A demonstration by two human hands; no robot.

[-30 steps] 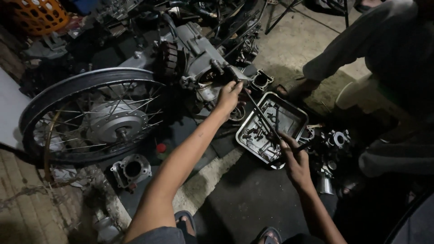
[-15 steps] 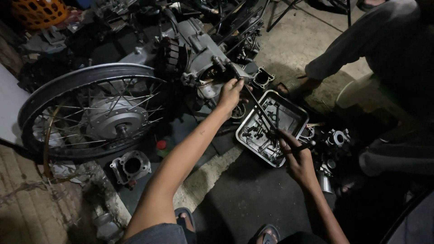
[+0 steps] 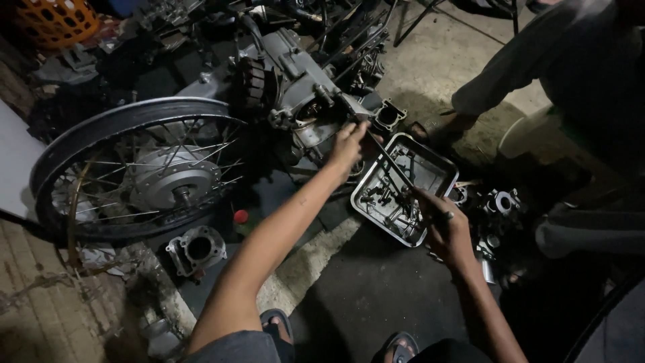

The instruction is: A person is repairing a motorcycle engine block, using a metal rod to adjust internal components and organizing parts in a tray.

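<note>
My left hand (image 3: 349,144) reaches out to the grey motorcycle engine (image 3: 295,87) and closes around the upper end of a long thin dark tool (image 3: 393,165) where it meets the engine. My right hand (image 3: 445,230) grips the lower end of the same tool, just above a rectangular metal tray (image 3: 437,161) that holds several small dark parts. The tool slants across the tray from one hand to the other.
A spoked wheel (image 3: 134,168) with a hub lies at the left, with a loose engine cylinder (image 3: 196,249) below it and a small red cap (image 3: 240,216) nearby. Another person (image 3: 578,74) squats at the right. Carburettor-like parts (image 3: 500,202) sit beside the tray. An orange basket (image 3: 57,20) stands at the top left.
Both hands keep their hold on the tool and stay almost in place. The right hand has shifted slightly along the tray's edge.
</note>
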